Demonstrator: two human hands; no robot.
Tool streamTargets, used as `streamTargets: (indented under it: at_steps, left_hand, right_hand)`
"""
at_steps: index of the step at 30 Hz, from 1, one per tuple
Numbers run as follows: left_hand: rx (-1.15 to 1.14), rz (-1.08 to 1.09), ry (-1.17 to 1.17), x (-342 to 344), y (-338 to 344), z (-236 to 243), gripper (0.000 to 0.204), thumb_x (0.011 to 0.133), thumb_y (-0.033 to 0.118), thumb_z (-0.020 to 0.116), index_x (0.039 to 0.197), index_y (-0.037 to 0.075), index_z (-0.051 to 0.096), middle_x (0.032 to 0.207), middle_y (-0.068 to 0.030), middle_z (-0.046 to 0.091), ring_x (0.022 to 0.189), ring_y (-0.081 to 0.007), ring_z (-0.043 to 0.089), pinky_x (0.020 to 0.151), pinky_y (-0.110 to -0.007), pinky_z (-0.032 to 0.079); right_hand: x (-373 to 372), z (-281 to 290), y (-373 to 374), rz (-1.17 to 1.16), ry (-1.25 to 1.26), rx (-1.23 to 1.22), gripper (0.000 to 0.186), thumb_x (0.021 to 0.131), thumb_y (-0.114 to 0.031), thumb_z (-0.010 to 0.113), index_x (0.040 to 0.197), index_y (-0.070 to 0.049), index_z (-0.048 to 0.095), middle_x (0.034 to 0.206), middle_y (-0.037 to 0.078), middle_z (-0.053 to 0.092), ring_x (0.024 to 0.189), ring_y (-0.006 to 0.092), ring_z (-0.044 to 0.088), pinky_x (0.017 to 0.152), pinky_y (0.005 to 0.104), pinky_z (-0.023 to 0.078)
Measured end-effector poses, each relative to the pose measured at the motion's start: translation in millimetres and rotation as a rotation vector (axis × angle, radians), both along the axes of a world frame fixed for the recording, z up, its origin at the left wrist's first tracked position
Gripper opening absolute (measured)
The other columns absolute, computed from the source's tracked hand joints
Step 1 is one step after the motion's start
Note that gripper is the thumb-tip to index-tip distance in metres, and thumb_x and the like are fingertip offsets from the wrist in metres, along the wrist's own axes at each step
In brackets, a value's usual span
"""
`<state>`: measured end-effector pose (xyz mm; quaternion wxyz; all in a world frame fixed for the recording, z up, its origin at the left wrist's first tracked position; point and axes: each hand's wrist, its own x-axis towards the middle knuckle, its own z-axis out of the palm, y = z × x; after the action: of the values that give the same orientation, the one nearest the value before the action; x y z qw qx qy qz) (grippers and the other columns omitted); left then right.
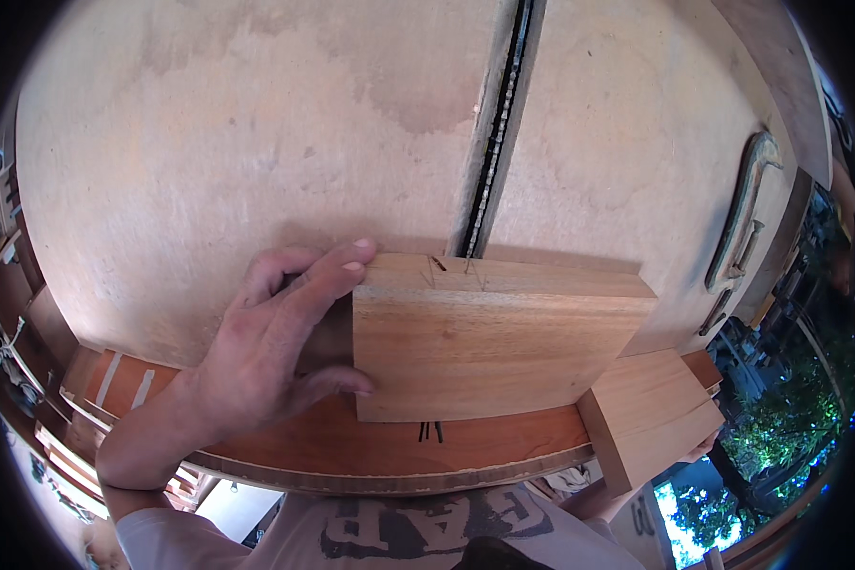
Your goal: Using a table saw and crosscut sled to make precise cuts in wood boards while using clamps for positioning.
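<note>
A thick, pale brown wooden block stands on its edge at the near side of a plywood work surface. Pencil lines and a small dark mark show on its upper edge. My left hand grips the block's left end, fingers at the top corner and thumb low on the near face. A second wooden block sits at the lower right, close to the first one's right end. My right hand holds this second block from its far right side; most of that hand is hidden behind the wood.
The plywood surface has a long dark slot running away from the first block. A metal clamp lies at the right edge. An orange-brown wooden strip borders the near side, with short black marks. Green plants show at right.
</note>
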<state>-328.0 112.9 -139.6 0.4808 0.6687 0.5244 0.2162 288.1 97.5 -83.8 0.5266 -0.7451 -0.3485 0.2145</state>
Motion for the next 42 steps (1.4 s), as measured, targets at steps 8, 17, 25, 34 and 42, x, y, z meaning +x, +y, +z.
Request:
streamTargets:
  at_steps: [8,17,25,34,42]
  left_hand:
    - [0.003,-0.003,0.0,-0.4,-0.7,-0.8,0.104,0.063,0.026,0.095,0.149,-0.003,0.043,0.153,-0.0223,0.055,0.121,-0.0382,0.06,0.105,-0.045,0.047]
    - [-0.01,-0.002,-0.015,-0.6,2.5,1.8,0.097,0.066,0.023,0.095,0.145,-0.004,0.044,0.151,-0.025,0.055,0.126,-0.037,0.062,0.105,-0.046,0.048]
    - [-0.008,0.004,-0.019,-0.3,4.1,2.6,0.097,0.065,0.02,0.095,0.144,-0.004,0.045,0.148,-0.0261,0.057,0.125,-0.0371,0.063,0.105,-0.047,0.048]
    - [-0.021,-0.001,-0.024,-0.9,2.6,4.7,0.095,0.067,0.02,0.093,0.144,-0.006,0.044,0.148,-0.0285,0.056,0.128,-0.0377,0.063,0.105,-0.047,0.047]
    - [0.003,-0.025,0.007,-0.8,3.0,5.9,0.095,0.067,0.02,0.092,0.144,-0.007,0.043,0.149,-0.0303,0.055,0.131,-0.0379,0.062,0.105,-0.047,0.047]
  right_hand:
    - [0.4,-2.5,0.2,0.006,-0.006,-0.004,0.042,0.106,-0.035,0.049,0.116,0.0,0.069,0.117,0.014,0.072,0.115,0.0211,0.066,0.096,0.0365,0.055]
    - [-1.9,-4.1,1.7,0.017,-0.021,-0.009,0.042,0.106,-0.036,0.048,0.116,0.0,0.068,0.117,0.014,0.072,0.114,0.0212,0.066,0.095,0.0365,0.055]
    - [-3.5,-3.5,0.4,0.023,-0.032,-0.018,0.042,0.106,-0.036,0.048,0.116,0.0,0.068,0.117,0.014,0.071,0.113,0.0212,0.067,0.095,0.0366,0.055]
    - [-4.5,-0.6,-1.0,0.034,-0.042,-0.023,0.042,0.106,-0.037,0.048,0.116,-0.001,0.067,0.116,0.014,0.071,0.113,0.0212,0.067,0.095,0.0366,0.055]
    - [-4.0,-1.4,0.6,0.049,-0.037,-0.019,0.042,0.106,-0.037,0.048,0.116,-0.001,0.067,0.116,0.014,0.071,0.112,0.0212,0.067,0.094,0.0367,0.055]
